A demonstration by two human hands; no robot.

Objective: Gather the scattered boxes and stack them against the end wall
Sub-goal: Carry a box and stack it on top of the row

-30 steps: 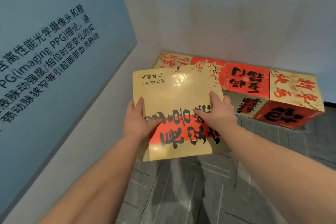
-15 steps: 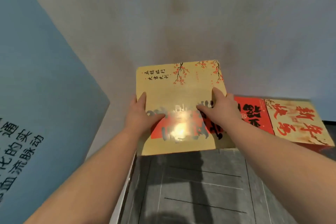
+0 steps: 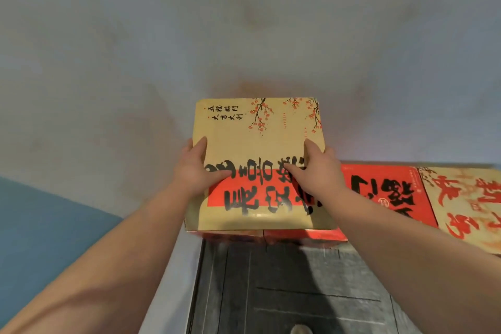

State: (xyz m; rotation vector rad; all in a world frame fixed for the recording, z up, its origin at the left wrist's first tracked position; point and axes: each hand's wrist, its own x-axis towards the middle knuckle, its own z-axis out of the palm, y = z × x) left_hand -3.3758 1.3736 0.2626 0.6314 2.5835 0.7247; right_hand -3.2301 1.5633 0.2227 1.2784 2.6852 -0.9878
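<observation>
A tan box [image 3: 257, 144] with a red band, black brush characters and blossom sprigs is held level in front of the pale end wall [image 3: 244, 35]. My left hand [image 3: 199, 171] grips its left edge, thumb across the top. My right hand [image 3: 315, 171] grips its right edge the same way. The box sits over the left end of a row of boxes; a red edge [image 3: 271, 234] shows just beneath its front. Whether it touches that box I cannot tell. To the right lie a red box top [image 3: 379, 192] and a tan box top [image 3: 466, 203] with red characters.
A blue panel [image 3: 40, 238] covers the left wall down to a pale skirting [image 3: 173, 279]. Dark grey floor tiles [image 3: 284, 293] lie below the boxes. A shoe tip [image 3: 301, 329] shows at the bottom edge.
The held box has come closer to the end wall and now sits over the row's left end. The view has stepped nearer, so the blue panel's text is out of sight.
</observation>
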